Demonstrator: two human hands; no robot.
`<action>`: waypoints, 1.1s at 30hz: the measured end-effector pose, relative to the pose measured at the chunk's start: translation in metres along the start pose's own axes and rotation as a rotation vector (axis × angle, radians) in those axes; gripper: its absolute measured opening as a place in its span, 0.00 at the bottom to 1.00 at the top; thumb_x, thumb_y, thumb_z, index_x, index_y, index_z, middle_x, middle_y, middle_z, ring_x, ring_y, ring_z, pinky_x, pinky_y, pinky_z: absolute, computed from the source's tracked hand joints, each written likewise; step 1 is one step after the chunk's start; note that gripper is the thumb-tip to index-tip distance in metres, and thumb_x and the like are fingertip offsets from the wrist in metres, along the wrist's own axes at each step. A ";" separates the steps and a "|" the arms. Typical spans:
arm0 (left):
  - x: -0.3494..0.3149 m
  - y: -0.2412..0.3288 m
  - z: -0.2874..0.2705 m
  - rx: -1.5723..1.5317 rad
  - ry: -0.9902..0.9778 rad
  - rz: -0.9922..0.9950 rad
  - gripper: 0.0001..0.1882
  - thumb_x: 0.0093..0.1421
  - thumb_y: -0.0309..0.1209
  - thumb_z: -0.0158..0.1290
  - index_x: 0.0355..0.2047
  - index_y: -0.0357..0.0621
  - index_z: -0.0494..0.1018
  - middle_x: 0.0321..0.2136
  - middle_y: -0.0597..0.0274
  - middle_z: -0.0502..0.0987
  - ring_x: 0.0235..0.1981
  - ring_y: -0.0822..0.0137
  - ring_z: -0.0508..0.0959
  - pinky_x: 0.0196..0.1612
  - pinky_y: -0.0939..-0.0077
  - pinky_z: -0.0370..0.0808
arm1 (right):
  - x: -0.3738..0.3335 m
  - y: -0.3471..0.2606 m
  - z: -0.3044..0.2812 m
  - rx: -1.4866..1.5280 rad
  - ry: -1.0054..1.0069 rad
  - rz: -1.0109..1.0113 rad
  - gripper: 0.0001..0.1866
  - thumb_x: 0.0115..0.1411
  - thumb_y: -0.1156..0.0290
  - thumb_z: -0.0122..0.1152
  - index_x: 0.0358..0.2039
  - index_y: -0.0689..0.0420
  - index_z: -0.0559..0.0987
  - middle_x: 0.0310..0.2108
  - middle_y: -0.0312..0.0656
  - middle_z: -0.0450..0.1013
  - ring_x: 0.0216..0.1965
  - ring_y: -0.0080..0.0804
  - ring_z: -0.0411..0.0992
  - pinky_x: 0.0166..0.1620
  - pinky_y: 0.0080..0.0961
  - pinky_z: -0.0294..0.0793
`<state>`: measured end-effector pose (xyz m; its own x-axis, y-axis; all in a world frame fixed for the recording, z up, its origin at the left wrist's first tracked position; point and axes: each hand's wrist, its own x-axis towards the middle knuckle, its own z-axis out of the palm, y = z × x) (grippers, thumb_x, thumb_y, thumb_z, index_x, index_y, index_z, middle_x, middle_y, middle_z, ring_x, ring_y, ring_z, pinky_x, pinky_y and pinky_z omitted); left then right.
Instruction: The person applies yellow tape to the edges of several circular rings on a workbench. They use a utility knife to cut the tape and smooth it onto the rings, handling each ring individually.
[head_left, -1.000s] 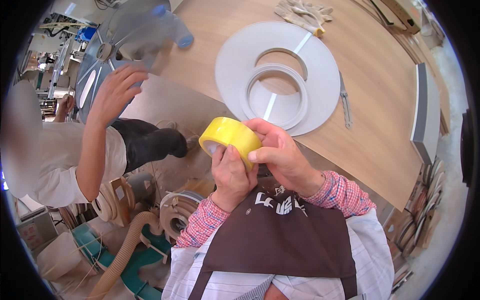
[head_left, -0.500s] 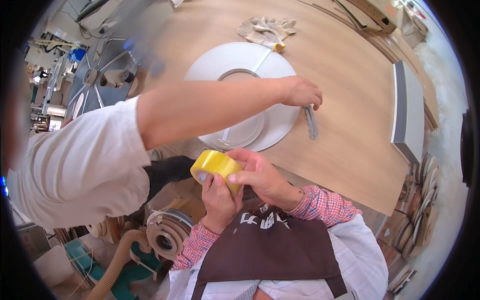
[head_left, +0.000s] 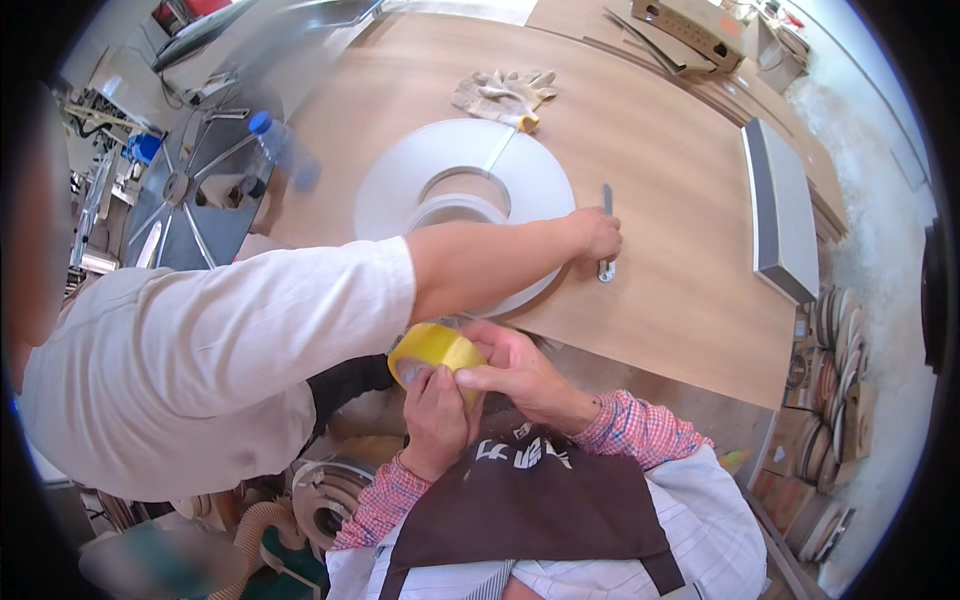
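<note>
A roll of yellow packing tape [head_left: 432, 345] is held between both my hands, close to the apron. My left hand [head_left: 437, 418] grips its lower side, fingers closed at the ring. My right hand [head_left: 530, 378] pinches at the roll's right side, thumb on the tape; some of its fingers are hidden behind it. Just beyond, a co-worker's bare arm crosses from the left. That person's hand [head_left: 597, 235] is closed over a slim grey tool [head_left: 607, 270], which looks like a utility knife. White coils of flat strip [head_left: 400, 180] lie under the arm, tied with a pale band.
A wooden table [head_left: 690, 320] spreads out ahead. On it are work gloves [head_left: 503, 97] and a grey-white board block [head_left: 785, 210]. A blue-capped bottle [head_left: 285, 150] stands left. Stacked coils [head_left: 840, 350] fill the right side; a ribbed hose [head_left: 250, 545] lies lower left.
The co-worker's arm has come lower and nearer, and its hand now covers the middle of the grey tool, which has turned more upright. My hands still hold the tape roll.
</note>
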<state>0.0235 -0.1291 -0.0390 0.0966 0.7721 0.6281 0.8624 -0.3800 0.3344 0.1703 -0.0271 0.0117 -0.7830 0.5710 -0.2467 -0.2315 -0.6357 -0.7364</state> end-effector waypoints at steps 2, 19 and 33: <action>-0.006 -0.001 -0.009 -0.005 -0.015 0.000 0.46 0.60 0.28 0.65 0.69 0.23 0.49 0.44 0.35 0.76 0.38 0.36 0.79 0.46 0.44 0.77 | 0.001 0.006 0.006 -0.026 -0.014 0.001 0.26 0.63 0.74 0.64 0.61 0.65 0.69 0.53 0.44 0.77 0.55 0.28 0.75 0.58 0.28 0.74; -0.035 -0.013 -0.036 -0.052 0.069 0.028 0.45 0.62 0.27 0.65 0.69 0.27 0.48 0.44 0.37 0.76 0.39 0.37 0.80 0.44 0.44 0.76 | -0.002 0.039 0.038 -0.003 -0.043 -0.008 0.28 0.59 0.78 0.59 0.61 0.66 0.69 0.53 0.45 0.76 0.55 0.30 0.75 0.59 0.30 0.75; -0.063 -0.021 -0.039 -0.109 0.121 -0.064 0.36 0.63 0.30 0.62 0.64 0.28 0.57 0.45 0.36 0.77 0.40 0.37 0.79 0.45 0.39 0.75 | 0.012 0.051 0.048 -0.122 -0.085 0.023 0.21 0.64 0.77 0.60 0.57 0.64 0.70 0.49 0.43 0.78 0.51 0.26 0.76 0.55 0.26 0.76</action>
<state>-0.0198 -0.1898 -0.0577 -0.0236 0.7319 0.6810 0.8050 -0.3900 0.4470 0.1217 -0.0779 0.0010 -0.8344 0.5079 -0.2141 -0.1452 -0.5773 -0.8035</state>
